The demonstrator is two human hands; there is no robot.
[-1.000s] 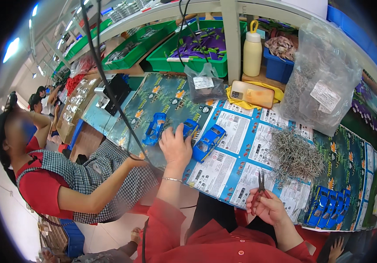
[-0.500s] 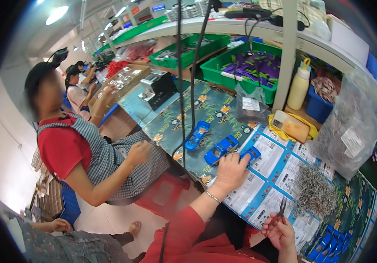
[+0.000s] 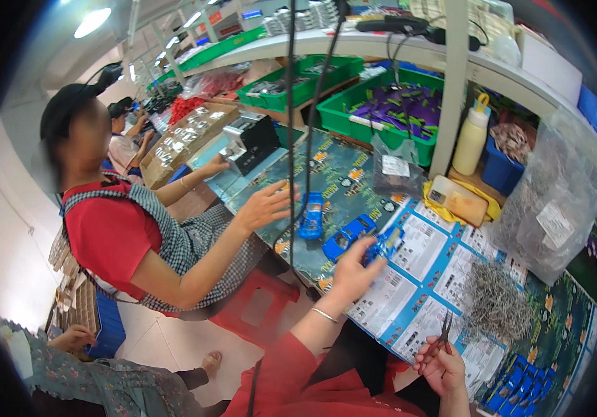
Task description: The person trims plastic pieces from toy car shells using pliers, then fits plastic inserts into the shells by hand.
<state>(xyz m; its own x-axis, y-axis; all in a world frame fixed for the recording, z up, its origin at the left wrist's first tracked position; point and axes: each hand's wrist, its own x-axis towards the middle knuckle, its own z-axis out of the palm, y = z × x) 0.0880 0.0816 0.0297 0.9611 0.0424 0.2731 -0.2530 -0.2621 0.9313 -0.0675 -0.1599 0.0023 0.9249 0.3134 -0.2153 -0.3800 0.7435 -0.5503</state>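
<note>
Blue toy car (image 3: 384, 244) in the left hand (image 3: 355, 274), pliers (image 3: 445, 332) in the right hand (image 3: 444, 365)

The left hand is partly closed, thumb and fingers curled about the toy car, which sits between one and two o'clock from the palm; blur hides the exact contact. The right hand, between four and five o'clock from the left, is loosely closed around the dark pliers, whose narrow jaws stand slightly apart and point toward twelve.

Just beside the left hand at twelve o'clock, a second toy car (image 3: 347, 235) lies on the patterned surface (image 3: 336, 163). A third toy car (image 3: 311, 217) lies farther out at eleven, near a co-worker's hand (image 3: 267, 206) with its fingers extended, at ten.

From the right hand, a tangled heap of thin metal pins (image 3: 498, 302) lies at one o'clock on printed sheets (image 3: 423, 243), and a row of blue toy cars (image 3: 519, 386) between three and four.

Outward again from the left hand, a phone (image 3: 466, 201) rests on a yellow cloth (image 3: 440, 214) at two o'clock. A cream bottle (image 3: 470, 142) stands beyond, nearer one, while a clear plastic bag (image 3: 555, 201) slumps between two and three. At twelve, well apart, a green bin (image 3: 340, 124) holds purple and green pieces (image 3: 406, 104).
</note>
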